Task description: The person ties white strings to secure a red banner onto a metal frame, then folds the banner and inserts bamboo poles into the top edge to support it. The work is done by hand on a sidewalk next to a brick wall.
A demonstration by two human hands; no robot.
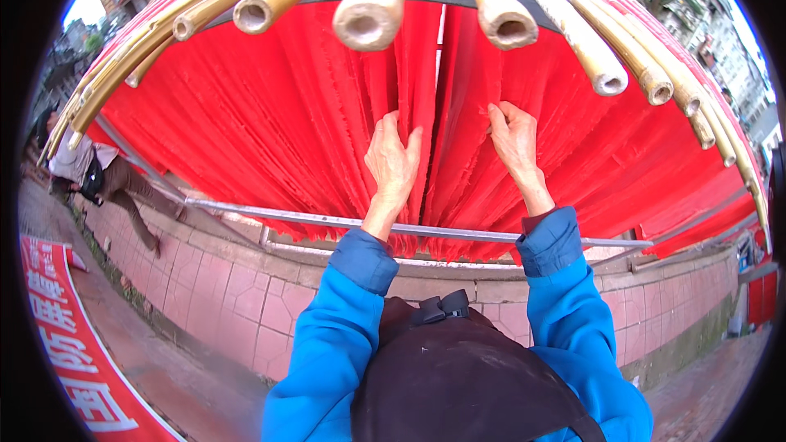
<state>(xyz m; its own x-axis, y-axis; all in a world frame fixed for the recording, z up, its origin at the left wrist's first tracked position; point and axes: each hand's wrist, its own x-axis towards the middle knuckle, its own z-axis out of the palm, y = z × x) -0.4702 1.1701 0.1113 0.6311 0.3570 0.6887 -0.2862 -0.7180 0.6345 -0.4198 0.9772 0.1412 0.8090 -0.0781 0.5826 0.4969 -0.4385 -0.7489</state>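
Note:
Long red sheets [270, 106] hang in dense folds below a row of bamboo poles [491, 4]; their edges look ragged, and I cannot tell whether they are cloth or paper. Just left of a dark gap between the folds, my left hand [390, 160] is closed on a hanging red sheet, its fingertips partly hidden by the material. My right hand [517, 137] pinches the edge of another red sheet between thumb and fingers, on the gap's right side. Both arms reach forward in blue sleeves with turned-back cuffs.
A metal rail [327, 219] crosses low in front of the sheets. Pink paving [221, 286] lies beneath. At the left a person [102, 168] walks near the rack, and a red banner [74, 344] with white characters lies lower left. A red box [761, 299] stands far right.

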